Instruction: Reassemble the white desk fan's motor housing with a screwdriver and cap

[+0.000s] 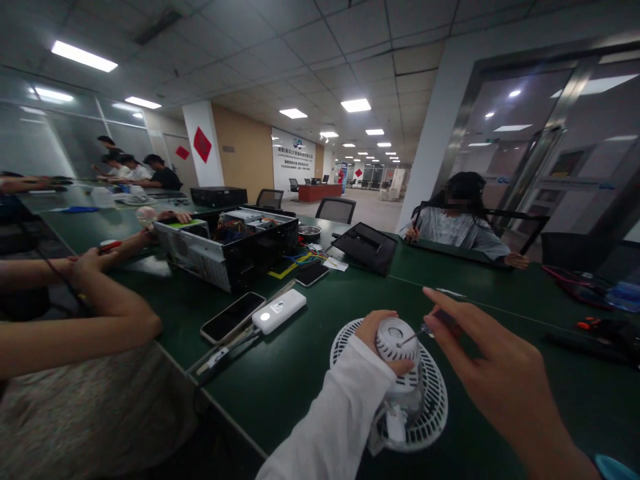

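- Where the green tabletop (310, 373) runs off to the left, another person's bare forearms (75, 313) rest along its edge.
- Behind them, an open computer case (230, 250) lies on the tabletop with its insides showing.
- Just in front of the case lie a dark phone (233, 317) and, beside it, a white power bank (279, 311).
- Near the bottom centre, a white fan (433, 400) lies flat on the tabletop with its round motor housing (397, 340) facing up.
- The left hand (374, 330), in a white sleeve, is clamped around that housing, fingers on one side and thumb on the other.
- A thin screwdriver (413, 337) touches the housing's right side with its tip.
- The right hand (495, 367) is closed on the screwdriver's handle in a fingertip pinch, just right of the fan.
- Across the tabletop, a seated person (460, 227) leans over a black frame.
- At the far right, some tools (600, 327) lie too blurred to identify.
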Motion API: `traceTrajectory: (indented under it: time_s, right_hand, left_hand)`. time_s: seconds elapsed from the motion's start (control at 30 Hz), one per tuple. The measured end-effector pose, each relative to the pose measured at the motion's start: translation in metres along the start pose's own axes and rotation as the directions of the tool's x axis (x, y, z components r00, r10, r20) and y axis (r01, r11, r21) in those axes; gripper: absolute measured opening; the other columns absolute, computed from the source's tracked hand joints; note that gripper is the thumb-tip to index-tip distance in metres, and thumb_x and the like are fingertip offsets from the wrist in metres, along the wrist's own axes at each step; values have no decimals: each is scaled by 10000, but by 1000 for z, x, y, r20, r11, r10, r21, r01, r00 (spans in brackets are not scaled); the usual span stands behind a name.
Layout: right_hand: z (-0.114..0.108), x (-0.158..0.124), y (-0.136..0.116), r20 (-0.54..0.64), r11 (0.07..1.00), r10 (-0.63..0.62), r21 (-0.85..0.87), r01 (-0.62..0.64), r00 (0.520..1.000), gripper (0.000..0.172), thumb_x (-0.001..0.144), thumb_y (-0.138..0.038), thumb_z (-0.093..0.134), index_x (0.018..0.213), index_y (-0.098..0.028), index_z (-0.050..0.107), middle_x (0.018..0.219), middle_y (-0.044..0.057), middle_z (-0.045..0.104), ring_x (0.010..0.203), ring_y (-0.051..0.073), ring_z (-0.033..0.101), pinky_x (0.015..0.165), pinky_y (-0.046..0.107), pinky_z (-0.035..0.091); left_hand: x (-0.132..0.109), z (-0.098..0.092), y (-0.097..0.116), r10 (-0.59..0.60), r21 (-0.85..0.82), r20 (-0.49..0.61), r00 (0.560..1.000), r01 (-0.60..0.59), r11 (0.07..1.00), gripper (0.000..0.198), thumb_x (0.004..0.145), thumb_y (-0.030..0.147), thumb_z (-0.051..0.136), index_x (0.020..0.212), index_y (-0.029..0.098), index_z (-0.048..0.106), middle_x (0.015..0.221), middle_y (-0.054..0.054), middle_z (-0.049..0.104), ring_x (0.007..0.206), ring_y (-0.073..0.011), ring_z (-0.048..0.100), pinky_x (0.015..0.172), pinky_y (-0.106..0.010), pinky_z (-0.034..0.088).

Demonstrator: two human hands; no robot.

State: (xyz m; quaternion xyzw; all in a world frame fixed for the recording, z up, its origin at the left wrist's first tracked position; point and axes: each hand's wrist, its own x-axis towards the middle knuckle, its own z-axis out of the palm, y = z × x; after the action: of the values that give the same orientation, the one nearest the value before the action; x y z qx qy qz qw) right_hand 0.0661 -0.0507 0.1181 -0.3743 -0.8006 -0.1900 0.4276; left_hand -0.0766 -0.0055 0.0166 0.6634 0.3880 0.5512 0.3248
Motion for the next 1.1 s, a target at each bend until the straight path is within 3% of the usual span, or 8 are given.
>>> traceTrajectory:
  time_s: [0.17,0.37,0.57,0.73,0.9,1.1]
  right_hand:
    - [-3,4,-2,84,999,-11,47,7,996,376,906,-236,381,1269,-170,455,980,75,665,862,164,638,696,273,535]
    - [10,14,-3,-37,996,-45,-73,43,998,293,896,-349,423,1006,-147,605,795,67,666,698,180,633,635,304,525]
    - [8,12,-3,9,998,-66,3,66,998,319,906,-305,402,1145,-159,556,995,84,667,723,158,636,620,272,509]
    - [16,12,-2,-119,997,-34,-69,26,992,230,876,-272,482,1027,-149,604,820,69,665,750,178,630,675,297,507]
    - [21,13,-3,-46,998,27,51,-25,999,314,885,-207,433,1180,-151,526,991,87,666,811,174,632,687,307,517]
    - [24,13,-6,-148,1000,-2,27,6,989,191,843,-206,527,1006,-149,608,840,69,658,770,175,614,710,314,509]
  left_hand:
    - [2,1,-3,25,-30,19,999,-25,999,752,421,224,829,1117,171,547,1124,-86,585,1026,-279,544,943,-410,405]
    - [-2,3,-1,43,2,14,999,-43,999,756,448,233,827,1143,183,535,1146,-83,572,1058,-281,528,961,-414,393]
    - [-1,3,-2,51,12,14,999,-52,999,753,447,254,832,1138,187,541,1143,-83,579,1059,-282,528,964,-421,395]
    - [1,5,-6,73,24,5,997,-73,997,759,444,240,826,1141,180,531,1148,-87,575,1056,-277,534,966,-410,397]
    - [1,6,-12,107,28,14,994,-107,994,749,463,264,815,1146,180,518,1164,-88,574,1062,-274,539,960,-398,404]
    - [0,7,-14,114,22,20,993,-114,993,736,503,281,794,1168,175,497,1175,-96,566,1086,-272,527,972,-403,391]
